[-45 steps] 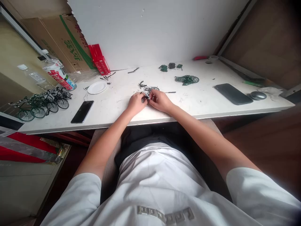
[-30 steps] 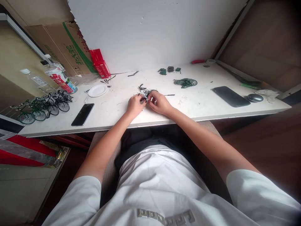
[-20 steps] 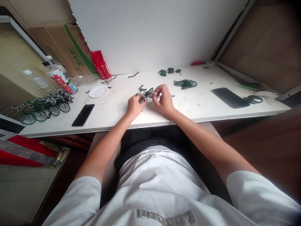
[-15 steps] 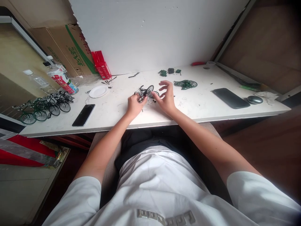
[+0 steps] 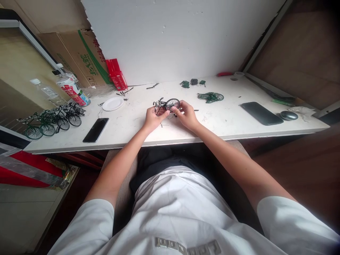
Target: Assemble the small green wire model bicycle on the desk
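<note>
A small black model bicycle (image 5: pixel 172 103) is held just over the front middle of the table, between my two hands. My left hand (image 5: pixel 153 118) is closed on its left end, near the handlebar-like parts, thumb pointing right. My right hand (image 5: pixel 188 115) grips the spoked wheel at the right end, with the thumb in front and the fingers behind, partly hidden. A few tiny dark parts lie on the table below the bicycle; they are too small to name.
Several finished-looking model bicycles (image 5: pixel 54 120) stand at the left. A phone (image 5: pixel 96 130), white plate (image 5: pixel 113 103) and red box (image 5: pixel 117 75) lie nearer. Green bicycle frames (image 5: pixel 210 97) and small green pieces (image 5: pixel 185 84) sit behind; a black phone-like slab (image 5: pixel 261 113) and mouse (image 5: pixel 288 115) rest right.
My right hand, open with fingers raised beside the bicycle before, has come down and closed on its wheel. The bicycle has turned so the wheel shows more broadly.
</note>
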`<move>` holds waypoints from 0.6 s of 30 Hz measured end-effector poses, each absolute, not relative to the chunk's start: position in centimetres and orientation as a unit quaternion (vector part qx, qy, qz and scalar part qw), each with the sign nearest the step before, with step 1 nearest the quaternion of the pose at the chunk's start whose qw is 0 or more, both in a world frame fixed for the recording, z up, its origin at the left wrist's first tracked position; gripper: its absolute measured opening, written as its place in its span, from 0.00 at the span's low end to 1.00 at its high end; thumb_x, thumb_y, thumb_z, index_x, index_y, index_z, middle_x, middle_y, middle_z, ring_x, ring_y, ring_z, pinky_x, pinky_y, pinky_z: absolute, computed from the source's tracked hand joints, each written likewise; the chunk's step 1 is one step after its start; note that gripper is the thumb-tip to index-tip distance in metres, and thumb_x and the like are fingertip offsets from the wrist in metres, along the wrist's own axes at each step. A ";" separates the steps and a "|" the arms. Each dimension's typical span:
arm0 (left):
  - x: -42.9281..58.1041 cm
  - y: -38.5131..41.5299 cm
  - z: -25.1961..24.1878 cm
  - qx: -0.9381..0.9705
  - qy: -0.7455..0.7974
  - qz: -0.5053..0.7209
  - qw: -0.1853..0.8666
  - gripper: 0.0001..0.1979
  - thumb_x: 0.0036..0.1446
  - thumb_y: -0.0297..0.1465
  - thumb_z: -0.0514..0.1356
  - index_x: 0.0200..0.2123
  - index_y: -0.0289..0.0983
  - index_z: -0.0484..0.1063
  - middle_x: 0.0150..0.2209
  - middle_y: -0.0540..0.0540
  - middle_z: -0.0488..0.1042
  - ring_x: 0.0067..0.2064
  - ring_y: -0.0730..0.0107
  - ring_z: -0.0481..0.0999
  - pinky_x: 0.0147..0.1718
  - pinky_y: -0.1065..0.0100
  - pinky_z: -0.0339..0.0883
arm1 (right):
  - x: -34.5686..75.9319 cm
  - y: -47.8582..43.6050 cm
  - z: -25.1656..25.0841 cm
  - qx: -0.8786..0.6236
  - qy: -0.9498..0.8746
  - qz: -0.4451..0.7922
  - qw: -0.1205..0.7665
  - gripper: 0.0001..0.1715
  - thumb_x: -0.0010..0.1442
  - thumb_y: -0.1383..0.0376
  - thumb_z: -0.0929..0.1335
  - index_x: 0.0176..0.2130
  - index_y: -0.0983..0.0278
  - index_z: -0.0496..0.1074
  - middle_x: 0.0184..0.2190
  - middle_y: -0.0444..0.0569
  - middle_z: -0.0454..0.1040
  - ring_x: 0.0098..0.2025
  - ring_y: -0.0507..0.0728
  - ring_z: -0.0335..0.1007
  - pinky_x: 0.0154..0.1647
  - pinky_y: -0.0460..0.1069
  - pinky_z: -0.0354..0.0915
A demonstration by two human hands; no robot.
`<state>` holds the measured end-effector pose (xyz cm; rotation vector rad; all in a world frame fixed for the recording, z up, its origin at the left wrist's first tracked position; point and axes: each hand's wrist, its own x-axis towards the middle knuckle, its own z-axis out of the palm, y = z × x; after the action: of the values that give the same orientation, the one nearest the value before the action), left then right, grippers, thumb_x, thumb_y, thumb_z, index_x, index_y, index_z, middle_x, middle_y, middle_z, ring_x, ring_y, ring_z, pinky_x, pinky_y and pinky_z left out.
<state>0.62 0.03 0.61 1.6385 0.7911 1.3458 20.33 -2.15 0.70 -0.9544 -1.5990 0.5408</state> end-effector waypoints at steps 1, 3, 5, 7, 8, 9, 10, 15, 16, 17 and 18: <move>0.7 0.0 0.6 0.652 0.312 0.538 0.434 0.23 0.51 0.48 0.78 0.42 0.36 0.84 0.42 0.38 0.88 0.43 0.56 0.88 0.51 0.54 0.82 | 20.3 -2.2 0.7 -0.406 -0.680 0.228 0.567 0.30 0.66 0.35 0.72 0.39 0.58 0.71 0.37 0.49 0.80 0.41 0.61 0.76 0.41 0.55 0.70; 0.7 0.0 0.7 0.647 0.305 0.539 0.445 0.25 0.50 0.49 0.79 0.41 0.36 0.84 0.41 0.38 0.87 0.41 0.57 0.87 0.51 0.53 0.83 | 20.2 -2.2 0.7 -0.406 -0.679 0.224 0.569 0.30 0.67 0.36 0.72 0.38 0.58 0.72 0.37 0.49 0.79 0.41 0.60 0.75 0.41 0.54 0.69; 0.8 -0.1 0.9 0.644 0.303 0.539 0.451 0.25 0.49 0.50 0.79 0.40 0.36 0.84 0.40 0.39 0.87 0.40 0.57 0.87 0.50 0.53 0.84 | 20.2 -2.2 0.7 -0.410 -0.677 0.222 0.570 0.30 0.67 0.36 0.72 0.38 0.58 0.72 0.36 0.48 0.78 0.40 0.60 0.74 0.41 0.54 0.69; 0.7 -0.2 1.1 0.644 0.305 0.534 0.455 0.26 0.49 0.50 0.79 0.40 0.36 0.83 0.40 0.39 0.87 0.39 0.57 0.87 0.49 0.53 0.84 | 20.1 -2.2 0.7 -0.415 -0.676 0.222 0.567 0.30 0.67 0.36 0.72 0.39 0.58 0.72 0.37 0.48 0.78 0.41 0.60 0.74 0.41 0.54 0.70; 0.7 -0.2 1.1 0.643 0.307 0.531 0.458 0.25 0.49 0.49 0.79 0.40 0.36 0.84 0.40 0.39 0.87 0.39 0.57 0.87 0.49 0.54 0.84 | 20.1 -2.3 0.7 -0.417 -0.676 0.222 0.565 0.30 0.67 0.36 0.72 0.39 0.58 0.72 0.37 0.49 0.78 0.41 0.60 0.74 0.41 0.54 0.70; 0.6 -0.2 1.1 0.642 0.309 0.529 0.461 0.25 0.49 0.49 0.79 0.41 0.35 0.84 0.41 0.39 0.87 0.39 0.58 0.87 0.49 0.54 0.84 | 20.1 -2.3 0.7 -0.418 -0.677 0.223 0.563 0.30 0.67 0.36 0.72 0.40 0.58 0.72 0.38 0.49 0.78 0.41 0.60 0.74 0.41 0.54 0.71; 0.6 -0.1 1.1 0.639 0.311 0.527 0.465 0.25 0.49 0.48 0.79 0.41 0.35 0.84 0.41 0.39 0.88 0.39 0.58 0.87 0.49 0.55 0.84 | 20.1 -2.4 0.8 -0.417 -0.678 0.224 0.562 0.29 0.67 0.36 0.72 0.40 0.58 0.72 0.38 0.49 0.78 0.41 0.60 0.74 0.41 0.54 0.71; 0.4 0.2 0.9 0.623 0.316 0.528 0.484 0.25 0.47 0.46 0.80 0.41 0.35 0.84 0.42 0.40 0.88 0.38 0.60 0.87 0.48 0.56 0.84 | 20.1 -2.4 0.8 -0.415 -0.683 0.227 0.556 0.27 0.67 0.38 0.72 0.41 0.58 0.71 0.39 0.49 0.78 0.43 0.61 0.75 0.42 0.55 0.71; 0.4 0.2 0.9 0.621 0.316 0.528 0.485 0.25 0.47 0.46 0.80 0.41 0.35 0.84 0.41 0.40 0.88 0.38 0.60 0.87 0.48 0.56 0.84 | 20.1 -2.4 0.8 -0.416 -0.683 0.228 0.555 0.27 0.67 0.39 0.72 0.41 0.58 0.71 0.39 0.49 0.78 0.43 0.61 0.75 0.41 0.55 0.71; 0.4 0.2 0.9 0.619 0.317 0.528 0.487 0.25 0.47 0.47 0.81 0.41 0.36 0.84 0.41 0.40 0.88 0.38 0.60 0.87 0.48 0.56 0.84 | 20.2 -2.4 0.7 -0.416 -0.683 0.229 0.554 0.26 0.67 0.39 0.73 0.41 0.58 0.71 0.39 0.49 0.78 0.43 0.61 0.75 0.41 0.55 0.71; 0.4 0.2 1.0 0.618 0.318 0.529 0.488 0.25 0.46 0.47 0.81 0.40 0.36 0.84 0.41 0.40 0.88 0.38 0.60 0.87 0.48 0.56 0.84 | 20.2 -2.3 0.7 -0.416 -0.683 0.230 0.554 0.26 0.67 0.39 0.73 0.41 0.58 0.71 0.39 0.49 0.78 0.43 0.61 0.75 0.41 0.55 0.71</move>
<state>0.41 0.19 0.96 1.5011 0.7721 1.2849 20.17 -2.34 0.72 -0.9824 -1.6150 0.5433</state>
